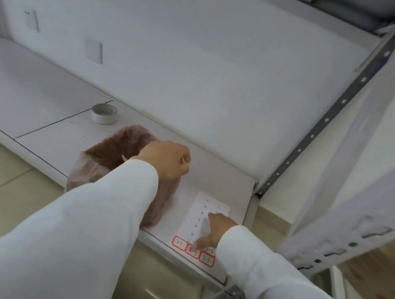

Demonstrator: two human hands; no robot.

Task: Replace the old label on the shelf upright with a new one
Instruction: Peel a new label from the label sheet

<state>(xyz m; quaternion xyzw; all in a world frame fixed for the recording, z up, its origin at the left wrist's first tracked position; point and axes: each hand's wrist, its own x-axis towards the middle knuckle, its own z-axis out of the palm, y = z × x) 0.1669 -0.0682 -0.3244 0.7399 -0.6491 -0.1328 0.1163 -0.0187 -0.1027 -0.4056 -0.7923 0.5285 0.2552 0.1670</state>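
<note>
The shelf board (213, 174) carried everything, with the perforated shelf upright (335, 111) rising at its right corner; no old label was visible on it. A bin lined with a pinkish bag (114, 152) stood near the front edge, likely there to take the waste. The left hand (166, 160) hovered over the bin, curled closed with a small pale scrap apparently pinched at its fingertips, probably for dropping in. Beside the bin lay a white backing sheet (208, 209), and the right hand (215, 231) rested on it, fingers spread, reaching down toward the red-bordered new labels (193, 249) at the front edge. A tape roll (104, 113) sat farther back
</note>
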